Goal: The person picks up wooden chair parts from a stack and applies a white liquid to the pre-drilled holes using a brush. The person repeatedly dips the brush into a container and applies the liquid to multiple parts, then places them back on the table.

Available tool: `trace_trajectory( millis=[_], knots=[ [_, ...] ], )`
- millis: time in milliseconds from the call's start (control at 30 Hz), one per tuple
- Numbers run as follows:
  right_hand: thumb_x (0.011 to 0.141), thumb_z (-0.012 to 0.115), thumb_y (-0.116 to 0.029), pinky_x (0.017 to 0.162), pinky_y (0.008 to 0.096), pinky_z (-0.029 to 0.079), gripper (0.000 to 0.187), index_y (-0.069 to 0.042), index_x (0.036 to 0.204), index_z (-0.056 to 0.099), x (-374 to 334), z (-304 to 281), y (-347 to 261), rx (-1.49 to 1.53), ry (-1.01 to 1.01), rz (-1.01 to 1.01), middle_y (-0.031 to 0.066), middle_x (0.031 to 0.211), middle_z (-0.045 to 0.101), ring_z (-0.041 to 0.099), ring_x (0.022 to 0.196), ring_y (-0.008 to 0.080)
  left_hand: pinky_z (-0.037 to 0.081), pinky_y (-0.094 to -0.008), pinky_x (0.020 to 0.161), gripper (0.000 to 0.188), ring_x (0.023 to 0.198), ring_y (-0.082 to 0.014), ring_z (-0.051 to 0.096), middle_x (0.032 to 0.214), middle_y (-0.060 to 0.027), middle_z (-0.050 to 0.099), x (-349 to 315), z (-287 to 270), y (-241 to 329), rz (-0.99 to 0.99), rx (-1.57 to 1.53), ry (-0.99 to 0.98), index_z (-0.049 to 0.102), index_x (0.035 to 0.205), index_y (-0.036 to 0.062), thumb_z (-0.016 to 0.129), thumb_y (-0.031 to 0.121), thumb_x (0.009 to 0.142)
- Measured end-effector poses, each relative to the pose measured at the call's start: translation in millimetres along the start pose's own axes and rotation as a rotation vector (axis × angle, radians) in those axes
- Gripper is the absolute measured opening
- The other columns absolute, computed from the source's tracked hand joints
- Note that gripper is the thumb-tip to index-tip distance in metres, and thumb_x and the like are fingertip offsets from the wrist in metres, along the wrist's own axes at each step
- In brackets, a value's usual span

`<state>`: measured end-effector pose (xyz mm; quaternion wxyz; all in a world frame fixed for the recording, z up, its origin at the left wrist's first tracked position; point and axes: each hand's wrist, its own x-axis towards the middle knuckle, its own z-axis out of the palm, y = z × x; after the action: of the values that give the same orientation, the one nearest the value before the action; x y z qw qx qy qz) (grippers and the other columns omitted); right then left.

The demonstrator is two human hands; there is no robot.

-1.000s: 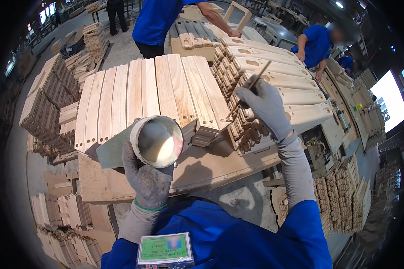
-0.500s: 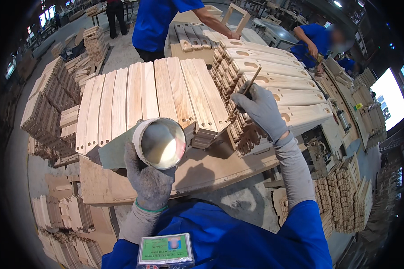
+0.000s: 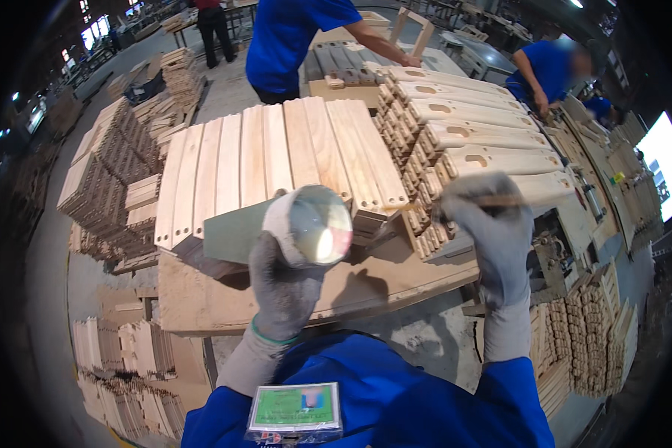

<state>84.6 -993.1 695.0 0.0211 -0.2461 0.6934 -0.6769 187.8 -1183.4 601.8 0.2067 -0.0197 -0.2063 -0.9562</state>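
Note:
My left hand (image 3: pixel 280 287), in a grey knit glove, grips a round white pot (image 3: pixel 317 225) tilted so its mouth faces me. Pale liquid shows inside. A flat grey-green piece (image 3: pixel 233 233) juts out left of the pot; whether I hold it too, I cannot tell. My gloved right hand (image 3: pixel 494 224), smeared by motion, is closed on a thin wooden stick (image 3: pixel 500 201) lying roughly level. It is at the near end of a stack of pale wooden slats with oblong slots (image 3: pixel 493 138). Left of that, a row of wooden planks (image 3: pixel 265 153) has small holes at the near ends.
Both stacks rest on a brown worktable (image 3: pixel 201 299). A co-worker in blue (image 3: pixel 287 52) stands across it, one hand at the slotted slats. Another person (image 3: pixel 541 71) works at the far right. More wooden parts are piled at left (image 3: pixel 108 179) and lower right (image 3: pixel 586 336).
The view has shifted, moving the scene rightward. My right hand has come down and nearer, and the stick has turned from steep to nearly level. The pot has moved slightly up relative to the planks.

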Motion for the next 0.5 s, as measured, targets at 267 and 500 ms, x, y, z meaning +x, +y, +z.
trace_trajectory(
  millis=[267,500],
  knots=[
    [0.078,0.073,-0.011,0.068,0.0287,0.05,0.022,-0.002,0.078,0.053,-29.0,15.4,21.7,-0.223,-0.255,-0.278,0.0139,0.085,0.063,0.063,0.079,0.0187,0.044,-0.0371,0.097,0.064,0.115,-0.0291,0.052,0.13,-0.0206,0.048,-3.9,22.0,-4.3,0.217,0.51,0.021,0.048,0.121,-0.0047,0.079,0.003,0.066],
    [0.072,0.07,-0.002,0.067,0.0269,0.051,0.009,-0.002,0.072,0.061,-28.0,-7.7,-19.8,-0.155,-0.398,-0.253,0.0119,0.087,0.063,0.063,0.08,0.0175,0.045,-0.0416,0.096,0.058,0.115,-0.0336,0.052,0.131,-0.02,0.048,-9.8,7.4,15.9,0.671,1.574,-0.176,0.047,0.123,-0.0019,0.074,0.019,0.076]
  ],
)
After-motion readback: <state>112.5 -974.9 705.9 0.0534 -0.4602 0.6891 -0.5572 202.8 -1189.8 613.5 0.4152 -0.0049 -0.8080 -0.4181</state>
